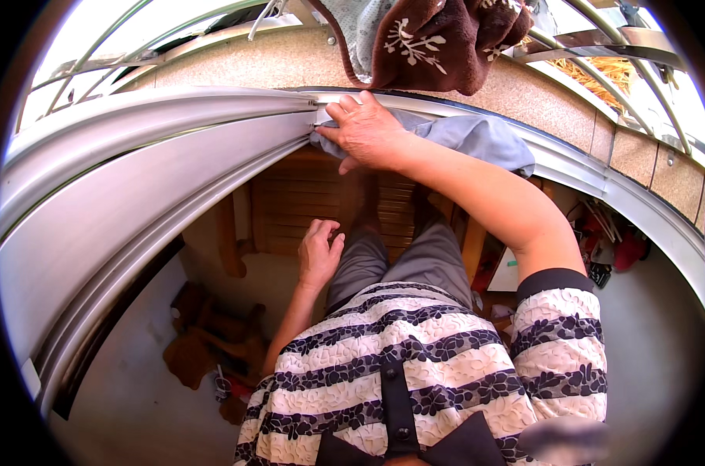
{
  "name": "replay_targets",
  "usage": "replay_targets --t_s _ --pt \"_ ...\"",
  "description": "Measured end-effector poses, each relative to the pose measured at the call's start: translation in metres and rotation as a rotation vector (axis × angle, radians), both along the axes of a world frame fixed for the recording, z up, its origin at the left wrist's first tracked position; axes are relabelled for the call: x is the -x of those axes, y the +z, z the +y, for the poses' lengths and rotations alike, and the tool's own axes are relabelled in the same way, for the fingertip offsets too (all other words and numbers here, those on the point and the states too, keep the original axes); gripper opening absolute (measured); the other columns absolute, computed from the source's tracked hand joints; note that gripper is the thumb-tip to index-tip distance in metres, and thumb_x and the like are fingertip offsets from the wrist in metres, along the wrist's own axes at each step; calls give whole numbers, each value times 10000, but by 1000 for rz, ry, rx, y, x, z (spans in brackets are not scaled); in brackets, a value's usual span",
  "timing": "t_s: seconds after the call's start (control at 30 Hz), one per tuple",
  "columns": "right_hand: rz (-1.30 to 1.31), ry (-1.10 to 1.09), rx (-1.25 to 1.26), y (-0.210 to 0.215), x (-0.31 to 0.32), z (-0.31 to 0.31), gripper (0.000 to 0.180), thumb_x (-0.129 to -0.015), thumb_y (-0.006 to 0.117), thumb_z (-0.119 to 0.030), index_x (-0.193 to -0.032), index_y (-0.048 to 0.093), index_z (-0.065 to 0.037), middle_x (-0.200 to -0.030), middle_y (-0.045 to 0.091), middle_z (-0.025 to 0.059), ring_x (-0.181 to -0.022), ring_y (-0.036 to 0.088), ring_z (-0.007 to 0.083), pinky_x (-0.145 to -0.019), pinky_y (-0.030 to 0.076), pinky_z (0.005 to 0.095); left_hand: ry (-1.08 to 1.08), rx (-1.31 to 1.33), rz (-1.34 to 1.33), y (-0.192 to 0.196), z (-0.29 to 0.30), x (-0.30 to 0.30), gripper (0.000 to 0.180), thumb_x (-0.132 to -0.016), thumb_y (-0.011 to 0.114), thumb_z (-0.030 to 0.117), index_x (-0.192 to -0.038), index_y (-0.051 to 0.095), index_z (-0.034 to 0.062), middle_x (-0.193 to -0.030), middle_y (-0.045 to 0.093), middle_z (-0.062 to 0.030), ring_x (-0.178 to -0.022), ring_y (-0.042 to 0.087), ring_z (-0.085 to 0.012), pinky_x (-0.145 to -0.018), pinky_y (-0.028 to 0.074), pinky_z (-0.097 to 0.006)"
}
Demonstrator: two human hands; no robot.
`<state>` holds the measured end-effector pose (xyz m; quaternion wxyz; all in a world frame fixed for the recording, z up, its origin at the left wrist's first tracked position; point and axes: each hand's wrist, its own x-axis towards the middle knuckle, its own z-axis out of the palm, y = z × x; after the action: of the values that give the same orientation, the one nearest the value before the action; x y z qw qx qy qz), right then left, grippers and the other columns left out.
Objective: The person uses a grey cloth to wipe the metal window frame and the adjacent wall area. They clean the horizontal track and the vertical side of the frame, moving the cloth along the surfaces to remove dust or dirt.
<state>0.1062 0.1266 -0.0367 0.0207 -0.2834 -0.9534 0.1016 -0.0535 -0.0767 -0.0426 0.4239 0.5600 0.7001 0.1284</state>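
Observation:
At the end of the white sliding window sash [212, 147], my right hand [368, 133] grips a grey-blue cloth [476, 140]. Its index finger presses toward the corner where the sash meets the window track [570, 172]. The cloth trails to the right from under my palm and lies bunched over the track; the part beneath my hand is hidden. Lower down, my left hand [319, 252] is held near my left thigh, away from the window. Its fingers are loosely curled, with a gap by the thumb and nothing visible in it.
A brown patterned blanket [445, 43] hangs beyond the tiled sill [236, 62], by metal bars [616, 74]. Below me is a slatted wooden bench [290, 210]. A wooden stool [193, 357] is on the floor at lower left, and assorted items [601, 241] are at right.

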Motion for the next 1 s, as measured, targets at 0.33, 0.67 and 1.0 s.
replay_targets --t_s 0.33,0.67,1.0 --pt "92 -64 -103 -13 -9 -18 466 -637 722 -377 -1009 611 -120 -938 518 40 -956 492 202 -766 358 392 -54 -44 16 9 14 -15 203 -797 641 100 -967 599 -3 -913 591 -139 -804 617 -266 -713 494 -350" --pt "8 -126 -128 -14 4 -21 226 -811 540 -256 -976 629 -131 -955 518 54 -962 473 209 -791 351 438 -32 34 38 12 5 -4 197 -800 638 138 -954 598 22 -923 586 -133 -832 602 -298 -721 485 -395" --pt "-15 -169 -8 -9 1 -24 502 -682 703 -319 -1140 588 -150 -1063 475 59 -1041 444 227 -841 361 475 -34 48 57 11 -3 -1 201 -801 637 147 -952 597 21 -924 586 -134 -850 598 -305 -725 482 -402"
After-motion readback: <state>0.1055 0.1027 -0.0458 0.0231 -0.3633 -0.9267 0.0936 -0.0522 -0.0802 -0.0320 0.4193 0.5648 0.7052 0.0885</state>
